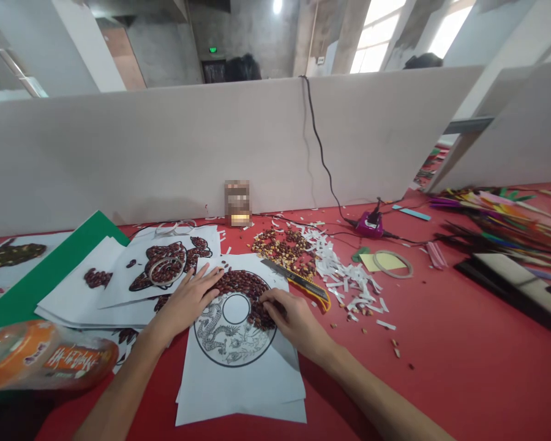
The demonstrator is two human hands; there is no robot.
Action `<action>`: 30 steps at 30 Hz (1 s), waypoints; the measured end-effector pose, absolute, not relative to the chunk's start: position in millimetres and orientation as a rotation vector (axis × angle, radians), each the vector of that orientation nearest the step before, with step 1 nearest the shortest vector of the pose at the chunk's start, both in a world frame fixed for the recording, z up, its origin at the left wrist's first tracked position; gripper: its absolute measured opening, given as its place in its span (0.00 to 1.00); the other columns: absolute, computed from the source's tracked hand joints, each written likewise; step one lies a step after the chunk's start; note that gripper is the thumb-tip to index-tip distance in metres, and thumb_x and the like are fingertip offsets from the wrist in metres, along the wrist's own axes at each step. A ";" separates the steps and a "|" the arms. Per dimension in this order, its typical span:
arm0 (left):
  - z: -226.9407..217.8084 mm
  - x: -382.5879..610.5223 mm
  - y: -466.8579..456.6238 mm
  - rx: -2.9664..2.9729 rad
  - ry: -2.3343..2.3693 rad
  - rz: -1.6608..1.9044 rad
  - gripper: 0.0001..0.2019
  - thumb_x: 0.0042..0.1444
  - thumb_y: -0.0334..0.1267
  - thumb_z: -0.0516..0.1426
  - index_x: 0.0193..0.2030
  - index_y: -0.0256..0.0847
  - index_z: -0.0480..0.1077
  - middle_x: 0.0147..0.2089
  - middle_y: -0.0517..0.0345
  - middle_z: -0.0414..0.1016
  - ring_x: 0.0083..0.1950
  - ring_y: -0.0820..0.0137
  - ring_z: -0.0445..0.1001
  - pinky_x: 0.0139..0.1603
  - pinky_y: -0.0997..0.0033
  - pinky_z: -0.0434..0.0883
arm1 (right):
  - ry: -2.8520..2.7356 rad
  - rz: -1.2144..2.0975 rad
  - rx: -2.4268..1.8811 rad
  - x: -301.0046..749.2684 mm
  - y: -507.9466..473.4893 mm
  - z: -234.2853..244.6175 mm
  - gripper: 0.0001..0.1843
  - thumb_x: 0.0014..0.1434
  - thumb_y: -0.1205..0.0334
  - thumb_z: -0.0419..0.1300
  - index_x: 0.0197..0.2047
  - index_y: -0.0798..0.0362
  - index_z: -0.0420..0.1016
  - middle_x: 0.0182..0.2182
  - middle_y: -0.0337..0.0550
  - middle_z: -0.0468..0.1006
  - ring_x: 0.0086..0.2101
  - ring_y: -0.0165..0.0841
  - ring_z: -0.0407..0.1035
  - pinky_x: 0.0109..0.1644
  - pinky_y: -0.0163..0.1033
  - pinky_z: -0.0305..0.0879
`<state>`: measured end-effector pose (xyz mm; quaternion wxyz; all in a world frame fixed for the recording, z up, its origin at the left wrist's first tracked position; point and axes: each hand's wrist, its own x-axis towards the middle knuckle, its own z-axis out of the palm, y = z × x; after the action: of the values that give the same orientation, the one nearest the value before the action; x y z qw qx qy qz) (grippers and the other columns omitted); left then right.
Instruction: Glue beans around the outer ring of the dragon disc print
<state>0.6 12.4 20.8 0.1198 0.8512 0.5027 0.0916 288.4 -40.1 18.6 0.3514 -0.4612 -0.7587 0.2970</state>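
Observation:
A sheet of white paper (239, 395) lies in front of me, printed with a round dragon drawing (233, 343) around a blank inner circle. Dark red beans (241, 283) cover the upper and right part of its ring. My left hand (193, 296) rests flat on the paper's left edge, fingers spread, the fingertips by the beans. At the right side of the ring, my right hand (291, 318) has its thumb and fingers pinched together among the beans; whatever is between them is hidden. A yellow utility knife (303, 283) lies just beyond the right hand.
Mixed beans and kernels (284, 248) and paper shreds (340, 269) are heaped behind the knife. Bean-covered sheets (119, 300) and a plastic bottle (50, 355) lie at left. Tape rings (392, 264), a purple power socket (370, 225) and coloured strips (500, 214) lie right, before a grey partition (165, 153).

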 end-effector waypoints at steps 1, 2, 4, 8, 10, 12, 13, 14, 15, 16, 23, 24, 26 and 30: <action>20.8 1.7 10.1 2.482 1.469 0.287 0.24 0.73 0.46 0.45 0.74 0.52 0.55 0.75 0.60 0.57 0.77 0.61 0.49 0.76 0.45 0.47 | -1.971 0.754 -1.196 289.6 -39.4 18.5 0.08 0.68 0.67 0.53 0.45 0.49 0.73 0.38 0.42 0.80 0.37 0.34 0.73 0.41 0.37 0.66; 20.8 2.8 7.4 2.471 1.470 0.308 0.25 0.72 0.46 0.45 0.74 0.51 0.55 0.75 0.60 0.57 0.77 0.61 0.50 0.76 0.45 0.48 | -1.981 0.732 -1.199 291.1 -38.4 18.4 0.08 0.68 0.66 0.53 0.45 0.49 0.73 0.38 0.42 0.79 0.38 0.34 0.73 0.41 0.37 0.66; 20.6 4.9 2.1 2.449 1.463 0.349 0.25 0.72 0.47 0.46 0.73 0.50 0.56 0.74 0.58 0.59 0.76 0.62 0.54 0.75 0.46 0.50 | -2.001 0.677 -1.210 295.2 -36.2 18.5 0.08 0.69 0.65 0.53 0.45 0.49 0.73 0.38 0.42 0.79 0.38 0.35 0.73 0.42 0.38 0.65; 19.4 5.1 -2.2 2.392 1.492 0.547 0.21 0.72 0.42 0.45 0.69 0.47 0.63 0.70 0.56 0.67 0.72 0.64 0.63 0.74 0.49 0.56 | -1.998 0.629 -1.221 303.1 -33.0 17.6 0.08 0.70 0.63 0.53 0.45 0.48 0.73 0.38 0.41 0.79 0.38 0.35 0.72 0.43 0.38 0.65; 19.3 2.2 -0.7 2.355 1.538 0.698 0.20 0.72 0.39 0.44 0.64 0.43 0.69 0.68 0.52 0.70 0.69 0.64 0.67 0.72 0.52 0.60 | -1.988 0.629 -1.225 304.7 -32.7 16.2 0.08 0.69 0.63 0.53 0.46 0.48 0.73 0.38 0.41 0.79 0.38 0.35 0.72 0.42 0.38 0.64; 20.5 -1.4 1.1 2.339 1.569 0.808 0.18 0.70 0.38 0.46 0.59 0.41 0.72 0.63 0.50 0.74 0.65 0.63 0.71 0.69 0.53 0.65 | -1.983 0.620 -1.232 304.4 -33.0 15.1 0.08 0.69 0.63 0.53 0.46 0.48 0.73 0.38 0.41 0.79 0.38 0.35 0.72 0.42 0.38 0.64; 21.7 -2.9 1.4 2.341 1.564 0.837 0.17 0.70 0.37 0.47 0.57 0.42 0.74 0.60 0.50 0.76 0.62 0.62 0.73 0.67 0.54 0.67 | -1.985 0.619 -1.235 303.8 -33.2 15.0 0.08 0.69 0.62 0.53 0.46 0.48 0.73 0.38 0.41 0.79 0.38 0.35 0.72 0.42 0.38 0.64; 23.2 -3.8 1.4 2.347 1.546 0.853 0.16 0.69 0.37 0.49 0.55 0.43 0.75 0.58 0.51 0.78 0.60 0.62 0.74 0.65 0.55 0.69 | -1.988 0.620 -1.235 303.1 -33.4 15.2 0.08 0.69 0.62 0.53 0.46 0.48 0.73 0.38 0.42 0.79 0.38 0.35 0.72 0.42 0.38 0.64; 24.8 -4.1 0.9 2.355 1.519 0.855 0.15 0.68 0.36 0.50 0.54 0.44 0.75 0.55 0.53 0.79 0.57 0.63 0.76 0.62 0.57 0.71 | -1.991 0.619 -1.233 302.5 -33.5 15.7 0.08 0.69 0.62 0.53 0.45 0.48 0.73 0.38 0.42 0.79 0.38 0.35 0.72 0.41 0.38 0.64; 26.2 -3.7 0.1 2.362 1.485 0.842 0.14 0.68 0.36 0.51 0.52 0.44 0.76 0.53 0.54 0.79 0.55 0.63 0.76 0.60 0.58 0.73 | -1.994 0.615 -1.230 302.0 -33.6 16.5 0.08 0.69 0.62 0.53 0.45 0.48 0.73 0.37 0.41 0.79 0.38 0.35 0.72 0.41 0.38 0.64; 20.8 3.5 -1.0 2.376 1.389 0.820 0.14 0.67 0.31 0.51 0.52 0.45 0.75 0.51 0.54 0.79 0.52 0.64 0.77 0.57 0.60 0.74 | -1.997 0.595 -1.213 301.4 -33.1 19.0 0.09 0.69 0.63 0.52 0.44 0.48 0.74 0.34 0.40 0.78 0.35 0.34 0.72 0.41 0.37 0.64; 18.4 3.6 -0.2 2.380 1.386 0.833 0.15 0.67 0.31 0.50 0.54 0.45 0.74 0.53 0.54 0.78 0.54 0.64 0.76 0.59 0.59 0.73 | -1.998 0.592 -1.213 301.4 -33.0 18.4 0.08 0.69 0.63 0.52 0.45 0.48 0.74 0.34 0.40 0.78 0.35 0.34 0.72 0.41 0.37 0.64; 14.5 3.4 1.3 2.386 1.380 0.834 0.17 0.67 0.30 0.49 0.57 0.45 0.72 0.56 0.53 0.77 0.58 0.64 0.74 0.62 0.57 0.72 | -1.999 0.592 -1.216 301.5 -32.8 17.2 0.08 0.69 0.63 0.53 0.45 0.48 0.74 0.35 0.41 0.78 0.36 0.34 0.72 0.40 0.37 0.64; 13.8 4.3 1.1 2.360 1.357 0.812 0.20 0.67 0.29 0.48 0.61 0.46 0.69 0.59 0.53 0.75 0.61 0.64 0.72 0.65 0.55 0.69 | -1.995 0.603 -1.215 301.4 -32.3 15.6 0.08 0.69 0.63 0.52 0.45 0.48 0.73 0.36 0.42 0.79 0.37 0.35 0.72 0.40 0.37 0.64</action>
<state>4.3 1.1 13.8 0.1495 0.8214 0.4723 0.2826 301.4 -32.3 15.6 0.3564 -0.4703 -0.7727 0.2337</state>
